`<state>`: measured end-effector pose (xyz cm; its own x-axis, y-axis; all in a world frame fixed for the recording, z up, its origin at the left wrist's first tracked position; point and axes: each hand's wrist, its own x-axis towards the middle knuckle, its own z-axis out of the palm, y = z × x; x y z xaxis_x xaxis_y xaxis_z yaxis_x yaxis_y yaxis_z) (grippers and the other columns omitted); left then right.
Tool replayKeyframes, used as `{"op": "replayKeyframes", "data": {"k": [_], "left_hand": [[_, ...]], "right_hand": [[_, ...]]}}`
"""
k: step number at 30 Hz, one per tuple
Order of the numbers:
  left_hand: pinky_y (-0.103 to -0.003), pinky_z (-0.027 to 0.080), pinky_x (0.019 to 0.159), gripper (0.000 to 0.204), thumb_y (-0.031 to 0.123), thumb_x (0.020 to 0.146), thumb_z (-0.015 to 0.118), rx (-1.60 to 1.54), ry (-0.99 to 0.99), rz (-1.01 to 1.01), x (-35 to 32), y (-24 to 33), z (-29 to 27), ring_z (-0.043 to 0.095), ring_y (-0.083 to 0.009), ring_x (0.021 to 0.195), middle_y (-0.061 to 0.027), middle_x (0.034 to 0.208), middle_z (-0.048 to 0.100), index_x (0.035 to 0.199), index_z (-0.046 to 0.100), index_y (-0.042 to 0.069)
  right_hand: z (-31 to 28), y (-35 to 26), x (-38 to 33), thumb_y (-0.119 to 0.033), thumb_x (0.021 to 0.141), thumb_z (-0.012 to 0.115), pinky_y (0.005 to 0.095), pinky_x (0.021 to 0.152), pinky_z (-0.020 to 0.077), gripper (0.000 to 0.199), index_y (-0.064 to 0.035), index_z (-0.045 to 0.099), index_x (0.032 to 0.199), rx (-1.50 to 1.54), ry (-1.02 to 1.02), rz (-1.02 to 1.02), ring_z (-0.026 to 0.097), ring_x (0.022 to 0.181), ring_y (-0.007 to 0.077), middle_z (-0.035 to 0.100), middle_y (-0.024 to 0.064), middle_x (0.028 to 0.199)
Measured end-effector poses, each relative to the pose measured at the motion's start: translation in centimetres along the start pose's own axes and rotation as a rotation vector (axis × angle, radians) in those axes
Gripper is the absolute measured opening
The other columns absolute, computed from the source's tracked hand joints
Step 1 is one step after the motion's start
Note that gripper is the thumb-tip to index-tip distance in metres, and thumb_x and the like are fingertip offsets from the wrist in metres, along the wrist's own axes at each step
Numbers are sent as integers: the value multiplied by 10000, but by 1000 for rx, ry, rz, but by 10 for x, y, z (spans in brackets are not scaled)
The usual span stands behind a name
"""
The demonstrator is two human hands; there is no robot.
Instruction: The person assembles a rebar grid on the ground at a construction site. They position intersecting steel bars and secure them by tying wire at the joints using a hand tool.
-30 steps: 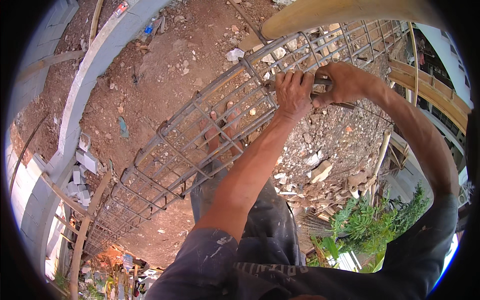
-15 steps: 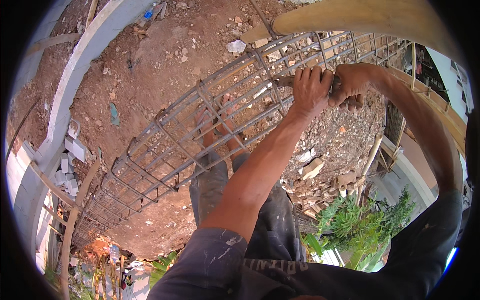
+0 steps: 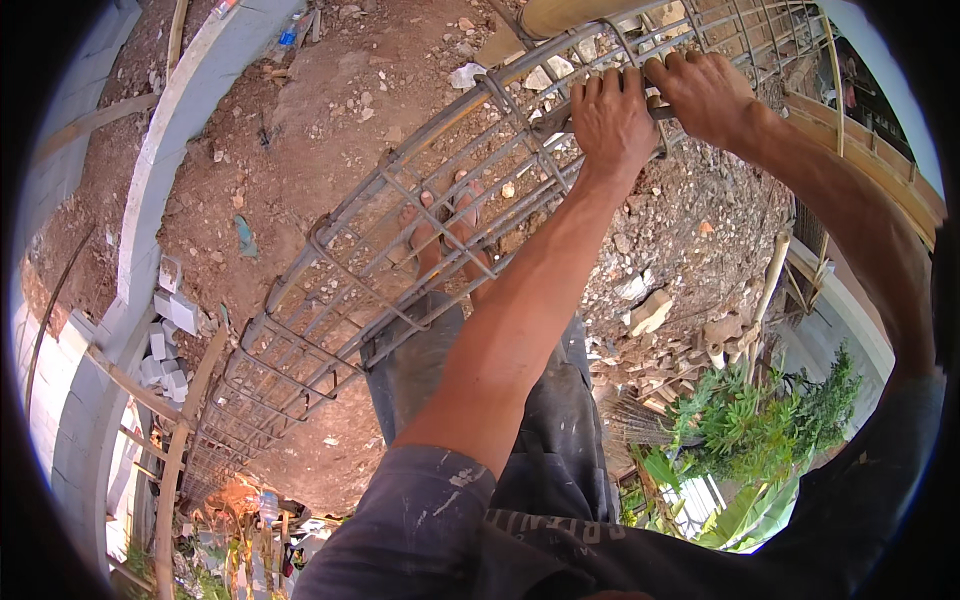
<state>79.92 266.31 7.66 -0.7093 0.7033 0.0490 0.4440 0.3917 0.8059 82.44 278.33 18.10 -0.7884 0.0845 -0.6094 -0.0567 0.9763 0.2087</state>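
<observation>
A long cage of steel rebar (image 3: pixel 345 235) with square ties runs slantwise from the lower left to the upper right before me. My left hand (image 3: pixel 613 122) is closed over the cage's upper right stretch, gripping a dark metal bar (image 3: pixel 549 123) whose end sticks out to its left. Right beside it, my right hand (image 3: pixel 708 98) has its fingers curled over the same stretch. What lies under those fingers is hidden. A short dark piece shows between the two hands. Bare feet (image 3: pixel 425 235) stand on the soil, seen through the rods.
Stony brown soil (image 3: pixel 310 130) lies beyond the cage. A pale concrete beam (image 3: pixel 150 190) curves along the left, with white blocks (image 3: pixel 176 312) beside it. Wooden poles (image 3: pixel 185 430) stand at lower left. Green plants (image 3: pixel 745 410) grow at lower right; rubble (image 3: pixel 650 312) lies nearer the middle.
Both hands stand higher in the picture, and the cage has shifted upward in view too. My right hand has turned from a sideways fist to knuckles up, with its fingers over the top.
</observation>
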Motion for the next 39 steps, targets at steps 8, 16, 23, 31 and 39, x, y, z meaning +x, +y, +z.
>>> {"op": "replayKeyframes", "data": {"k": [8,16,23,31,39], "left_hand": [[-459,536,674,296,220,729,726,-89,-872,111,5,10,-17,684,-333,741,-161,781,686,966,697,44],[-454,444,936,538,386,851,677,-274,-1282,195,-161,9,-134,596,-347,1040,-183,1048,637,1232,582,19],[-439,509,781,202,166,894,591,-176,-1421,-14,-200,-55,-226,634,-366,891,-149,981,658,1029,659,32],[-398,492,795,250,42,705,621,-44,-1154,846,-143,-9,-224,614,-273,913,-101,926,620,950,667,46],[-402,499,725,248,57,712,636,-61,-1172,817,-118,41,-145,595,-287,876,-107,898,529,957,605,41]], "right_hand": [[20,1,-36,-225,857,634,418,739,541,221,-65,648,1008,673,-635,84,675,774,305,659,160,798],[10,-161,-188,-400,930,567,434,665,553,448,35,582,1037,1018,-848,230,679,726,321,668,171,754],[12,-312,-237,-404,925,580,484,716,547,465,-50,512,1219,1392,-615,240,661,789,362,644,220,938],[-36,-330,-248,-233,856,614,474,886,474,779,-100,204,1506,1345,-401,530,584,1054,408,533,247,1178],[-3,-298,-280,-188,792,665,492,986,427,958,-13,65,1519,1448,-568,737,524,1143,455,495,294,1238]]}}
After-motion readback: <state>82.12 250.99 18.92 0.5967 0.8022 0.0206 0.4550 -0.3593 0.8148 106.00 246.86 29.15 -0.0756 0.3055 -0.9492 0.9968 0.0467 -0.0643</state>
